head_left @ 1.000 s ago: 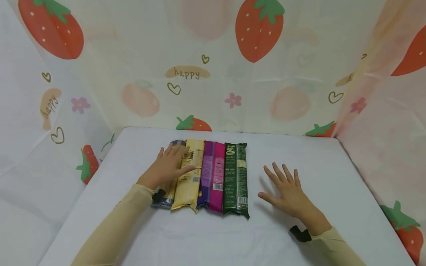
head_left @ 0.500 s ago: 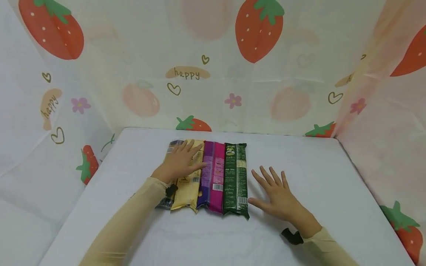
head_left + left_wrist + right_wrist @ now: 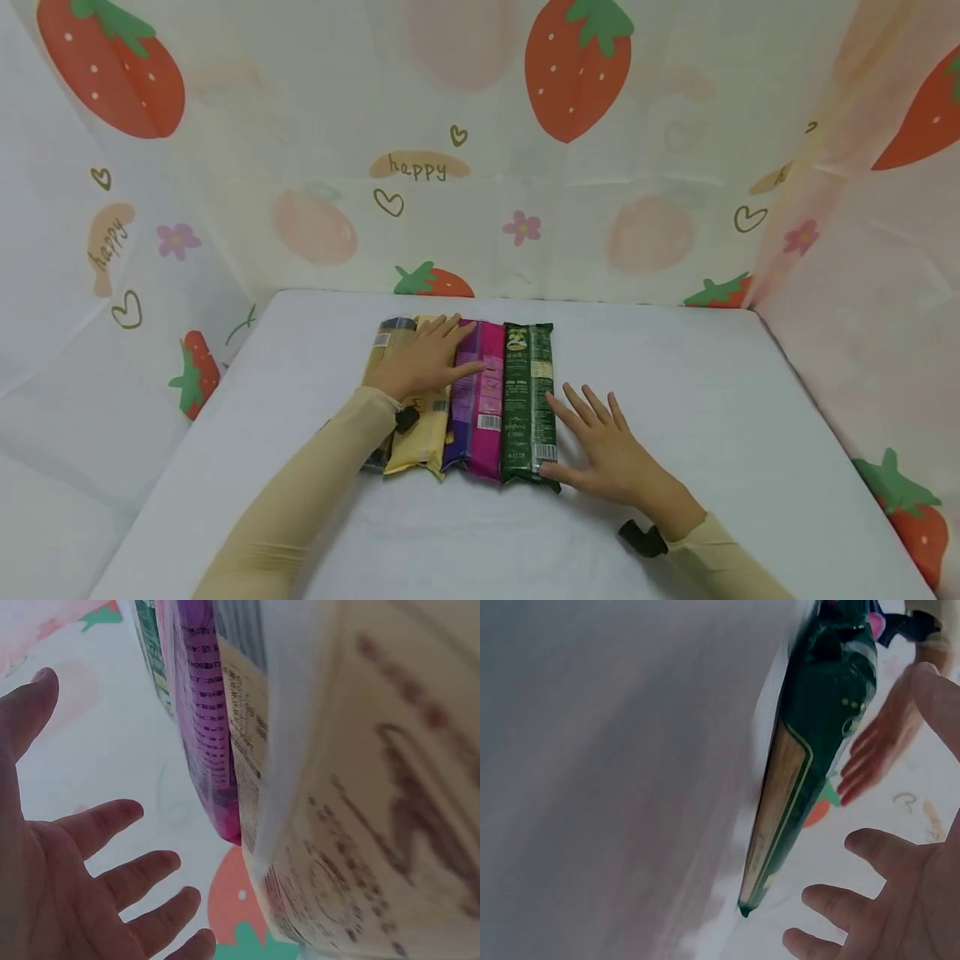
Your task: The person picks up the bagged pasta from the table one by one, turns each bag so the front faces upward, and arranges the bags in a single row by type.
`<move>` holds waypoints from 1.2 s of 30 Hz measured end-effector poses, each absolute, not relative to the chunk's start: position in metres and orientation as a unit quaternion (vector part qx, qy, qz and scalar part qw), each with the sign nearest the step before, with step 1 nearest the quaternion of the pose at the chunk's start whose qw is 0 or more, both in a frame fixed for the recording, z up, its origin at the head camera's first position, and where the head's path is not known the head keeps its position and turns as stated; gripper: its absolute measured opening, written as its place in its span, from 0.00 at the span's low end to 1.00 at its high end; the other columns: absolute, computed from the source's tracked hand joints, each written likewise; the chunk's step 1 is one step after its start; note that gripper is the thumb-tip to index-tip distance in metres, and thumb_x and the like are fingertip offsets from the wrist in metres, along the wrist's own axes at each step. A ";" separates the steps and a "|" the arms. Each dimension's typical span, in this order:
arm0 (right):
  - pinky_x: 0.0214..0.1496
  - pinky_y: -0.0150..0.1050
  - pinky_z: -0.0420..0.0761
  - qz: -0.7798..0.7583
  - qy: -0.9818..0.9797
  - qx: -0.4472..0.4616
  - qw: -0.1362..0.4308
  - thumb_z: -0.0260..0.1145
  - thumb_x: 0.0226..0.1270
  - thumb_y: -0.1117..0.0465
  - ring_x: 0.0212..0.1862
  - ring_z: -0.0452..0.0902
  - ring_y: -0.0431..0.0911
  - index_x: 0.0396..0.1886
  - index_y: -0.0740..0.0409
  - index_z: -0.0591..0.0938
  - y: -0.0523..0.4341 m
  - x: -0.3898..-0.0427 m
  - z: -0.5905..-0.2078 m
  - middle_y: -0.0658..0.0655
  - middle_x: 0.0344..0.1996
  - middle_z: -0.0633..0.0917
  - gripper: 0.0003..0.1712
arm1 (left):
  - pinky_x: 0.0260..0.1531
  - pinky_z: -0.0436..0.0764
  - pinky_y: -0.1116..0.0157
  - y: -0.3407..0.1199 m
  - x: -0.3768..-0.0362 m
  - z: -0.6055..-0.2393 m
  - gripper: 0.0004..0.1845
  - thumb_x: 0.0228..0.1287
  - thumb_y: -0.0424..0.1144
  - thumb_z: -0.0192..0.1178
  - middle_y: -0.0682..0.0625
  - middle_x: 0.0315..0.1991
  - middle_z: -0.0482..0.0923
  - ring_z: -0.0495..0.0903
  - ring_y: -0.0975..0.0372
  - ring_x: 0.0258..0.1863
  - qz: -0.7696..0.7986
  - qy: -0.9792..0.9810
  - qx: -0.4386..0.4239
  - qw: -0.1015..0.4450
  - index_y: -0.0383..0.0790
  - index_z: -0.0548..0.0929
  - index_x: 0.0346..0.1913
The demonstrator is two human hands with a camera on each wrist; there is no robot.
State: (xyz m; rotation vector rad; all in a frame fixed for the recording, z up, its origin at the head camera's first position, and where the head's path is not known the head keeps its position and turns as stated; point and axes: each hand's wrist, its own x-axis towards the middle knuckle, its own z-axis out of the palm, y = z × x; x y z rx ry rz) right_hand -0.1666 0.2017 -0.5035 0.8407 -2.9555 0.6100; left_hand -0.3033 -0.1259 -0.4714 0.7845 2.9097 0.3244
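On the tabletop: four long, flat, glossy snack packets lie side by side, touching, lengthwise away from the person, on a white tabletop (image 3: 712, 392).
Packets, left to right: dark-ended tan packet (image 3: 384, 342), cream packet (image 3: 422, 429), purple-and-pink packet (image 3: 480, 400), dark green packet (image 3: 529, 400).
Left hand (image 3: 423, 360): fingers straight and spread, lying flat across the cream packet, thumb tip on the purple-and-pink packet.
Right hand (image 3: 611, 454): fingers straight and fanned apart, palm down on the tabletop just beside the dark green packet, thumb at its near corner.
Backdrop: thin strawberry-print sheet (image 3: 577, 67) on three sides.
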 end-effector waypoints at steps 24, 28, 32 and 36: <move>0.81 0.73 0.55 0.204 -0.931 0.301 -0.044 0.72 0.63 0.24 0.85 0.49 0.69 0.89 0.53 0.55 0.183 -0.169 -0.508 0.65 0.87 0.51 0.67 | 0.84 0.50 0.47 -0.077 -0.341 -0.477 0.45 0.80 0.69 0.52 0.39 0.86 0.52 0.50 0.46 0.86 0.101 0.949 0.286 0.087 0.45 0.58 0.87; 0.79 0.72 0.61 0.208 -0.931 0.297 -0.049 0.73 0.61 0.24 0.84 0.50 0.69 0.89 0.53 0.55 0.182 -0.170 -0.507 0.65 0.87 0.50 0.68 | 0.84 0.52 0.46 -0.068 -0.347 -0.479 0.45 0.80 0.68 0.53 0.41 0.86 0.53 0.52 0.45 0.85 0.103 0.949 0.285 0.088 0.45 0.59 0.87; 0.76 0.71 0.66 0.210 -0.931 0.295 -0.051 0.75 0.61 0.25 0.83 0.52 0.69 0.89 0.55 0.54 0.179 -0.171 -0.509 0.65 0.87 0.51 0.70 | 0.83 0.55 0.45 -0.060 -0.350 -0.480 0.44 0.81 0.66 0.53 0.43 0.87 0.53 0.53 0.45 0.85 0.113 0.945 0.289 0.103 0.45 0.58 0.87; 0.77 0.68 0.68 0.212 -0.933 0.287 -0.056 0.77 0.60 0.26 0.84 0.53 0.66 0.89 0.56 0.52 0.176 -0.172 -0.511 0.65 0.87 0.51 0.72 | 0.83 0.57 0.46 -0.052 -0.352 -0.479 0.43 0.81 0.63 0.55 0.44 0.87 0.52 0.53 0.47 0.85 0.120 0.941 0.293 0.118 0.45 0.57 0.87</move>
